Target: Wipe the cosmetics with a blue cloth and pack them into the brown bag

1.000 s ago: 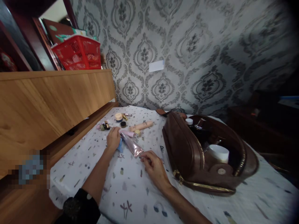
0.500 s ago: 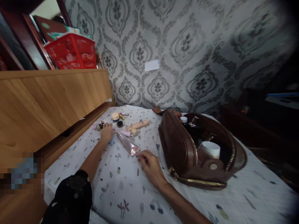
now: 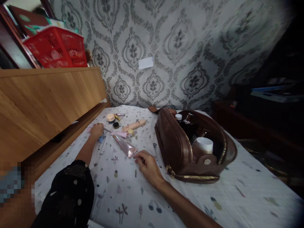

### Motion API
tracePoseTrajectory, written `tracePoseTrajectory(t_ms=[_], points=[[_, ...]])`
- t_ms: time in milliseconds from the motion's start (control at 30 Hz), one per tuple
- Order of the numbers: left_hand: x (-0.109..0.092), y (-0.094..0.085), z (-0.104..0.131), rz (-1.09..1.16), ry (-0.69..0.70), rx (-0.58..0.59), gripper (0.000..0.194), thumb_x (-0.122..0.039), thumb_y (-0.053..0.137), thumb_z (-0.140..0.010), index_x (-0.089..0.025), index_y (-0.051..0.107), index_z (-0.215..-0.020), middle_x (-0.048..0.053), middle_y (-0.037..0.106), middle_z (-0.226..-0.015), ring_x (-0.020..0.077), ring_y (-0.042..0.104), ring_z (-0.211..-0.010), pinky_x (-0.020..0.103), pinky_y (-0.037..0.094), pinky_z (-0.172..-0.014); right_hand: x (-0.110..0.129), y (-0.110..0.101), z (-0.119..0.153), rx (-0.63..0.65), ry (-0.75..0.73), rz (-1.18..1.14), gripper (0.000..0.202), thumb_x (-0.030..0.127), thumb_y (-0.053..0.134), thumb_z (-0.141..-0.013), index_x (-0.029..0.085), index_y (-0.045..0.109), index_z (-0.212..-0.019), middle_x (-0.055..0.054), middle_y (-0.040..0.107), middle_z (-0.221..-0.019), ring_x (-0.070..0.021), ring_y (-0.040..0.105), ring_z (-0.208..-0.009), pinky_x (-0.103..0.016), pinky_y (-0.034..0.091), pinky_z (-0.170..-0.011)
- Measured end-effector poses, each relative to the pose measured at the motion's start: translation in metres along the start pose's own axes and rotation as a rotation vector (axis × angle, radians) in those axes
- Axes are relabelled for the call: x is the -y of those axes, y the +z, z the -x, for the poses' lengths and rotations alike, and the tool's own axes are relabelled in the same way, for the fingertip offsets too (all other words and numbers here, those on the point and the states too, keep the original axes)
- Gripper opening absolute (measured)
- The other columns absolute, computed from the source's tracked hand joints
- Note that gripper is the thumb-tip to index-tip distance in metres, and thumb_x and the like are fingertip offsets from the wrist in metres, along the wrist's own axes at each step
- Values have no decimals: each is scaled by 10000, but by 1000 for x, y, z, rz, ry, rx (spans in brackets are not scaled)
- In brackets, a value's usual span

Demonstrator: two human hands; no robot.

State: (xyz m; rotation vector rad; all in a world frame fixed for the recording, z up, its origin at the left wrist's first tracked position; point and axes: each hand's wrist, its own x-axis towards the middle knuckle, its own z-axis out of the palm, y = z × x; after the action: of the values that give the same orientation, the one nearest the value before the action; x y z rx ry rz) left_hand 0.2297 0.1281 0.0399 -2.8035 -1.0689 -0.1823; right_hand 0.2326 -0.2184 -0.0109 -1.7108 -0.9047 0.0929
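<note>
My left hand (image 3: 97, 130) is closed at the far left of the cosmetics. Whatever its fingers grip is hidden; a pink item shows on one side and a blue one (image 3: 101, 139) below. Resting on the sheet, my right hand (image 3: 148, 166) is loosely bent, thumb apart, with nothing in it. Its fingertips are beside the wide end of a shiny pink tube (image 3: 124, 145). Behind that tube are a light pink tube (image 3: 120, 134), a peach tube (image 3: 135, 125), a yellowish round cap (image 3: 130, 132), a small black jar (image 3: 116, 125) and a jar with a cream lid (image 3: 110, 118).
An unzipped brown cosmetic bag (image 3: 171, 142) stands to the right, holding a white jar (image 3: 204, 144) and bottles. A wooden panel (image 3: 54, 104) borders the left side, with a red basket (image 3: 57, 47) above. The patterned wall (image 3: 166, 57) closes off the back.
The view has shifted, so everything sits further left in the picture. My left hand has closed over a small dark bottle spot that showed beside its fingers. My right hand stays by the shiny tube.
</note>
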Motion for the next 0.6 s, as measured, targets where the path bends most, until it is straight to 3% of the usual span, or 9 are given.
tracePoseTrajectory(t_ms=[133,333,600], points=[[-5,3,6,14,17,2,344,-205,454,-891,-229,605,-1199,144,596,-1278,305,539,-1225,445,464,-959,1,-1,0,7,-10,-1,264,54,477,-788,191,699,-830,-21,653,-781,-159,600,-719,-265,459,-687],[-9,-1,3,29,-100,45,373,-219,445,-883,-155,545,-1237,220,616,-1217,342,625,-1108,453,486,-880,-1,0,1,6,-21,3,291,21,477,-779,191,706,-835,-16,642,-783,-150,589,-706,-253,453,-672],[-12,-2,-10,99,-162,118,462,-293,631,-764,-146,533,-1191,226,653,-1189,351,632,-1120,388,501,-844,2,0,1,14,-14,3,303,5,482,-772,185,714,-846,-26,657,-813,-158,603,-731,-267,463,-705]])
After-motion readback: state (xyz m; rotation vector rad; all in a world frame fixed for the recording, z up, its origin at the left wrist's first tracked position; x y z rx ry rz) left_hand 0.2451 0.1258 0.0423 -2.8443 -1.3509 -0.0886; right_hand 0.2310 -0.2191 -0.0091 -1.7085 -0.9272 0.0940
